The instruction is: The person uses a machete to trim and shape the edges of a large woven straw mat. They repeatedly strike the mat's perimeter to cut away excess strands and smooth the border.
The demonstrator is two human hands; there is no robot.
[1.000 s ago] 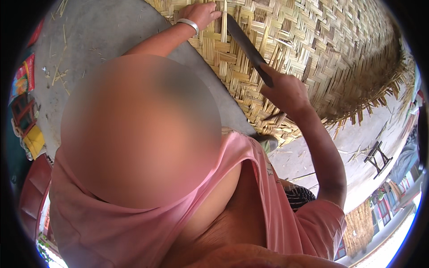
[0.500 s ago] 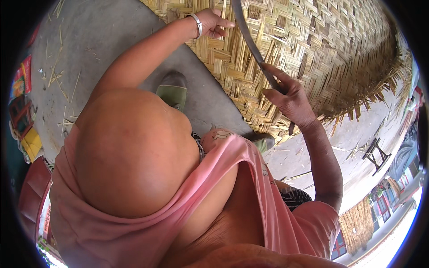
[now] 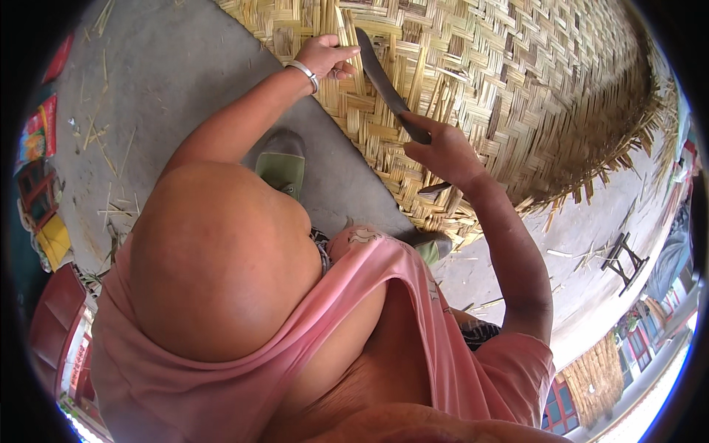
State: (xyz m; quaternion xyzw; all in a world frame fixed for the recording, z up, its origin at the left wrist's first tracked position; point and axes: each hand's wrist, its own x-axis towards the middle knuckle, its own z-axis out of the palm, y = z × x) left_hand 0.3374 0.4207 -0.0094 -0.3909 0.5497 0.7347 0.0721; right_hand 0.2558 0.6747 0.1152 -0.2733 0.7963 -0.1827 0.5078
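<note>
A large mat (image 3: 532, 96) woven from pale, flat strips lies across the upper right. At its left part my left hand (image 3: 325, 59), with a silver bangle at the wrist, closes its fingers about a pale split strip (image 3: 346, 29) that stands up from the weave. My right hand (image 3: 449, 151) grips a curved dark-bladed knife (image 3: 380, 77) over the mat. The blade's tip end lies beside the strip, close to my left fingertips; whether it touches the strip I cannot tell. Below the right hand shows the end of the knife's handle.
My green shoe (image 3: 281, 162) stands on the grey floor (image 3: 185, 74) by the mat's near edge. Loose straw bits lie on the floor at left and right. A small dark folding stool (image 3: 624, 262) is at right, a dark red chair (image 3: 57, 317) at lower left.
Both hands have moved left and slightly nearer to me. The knife has come down with the right hand, and its tip now shows beside the strip at my left fingers.
</note>
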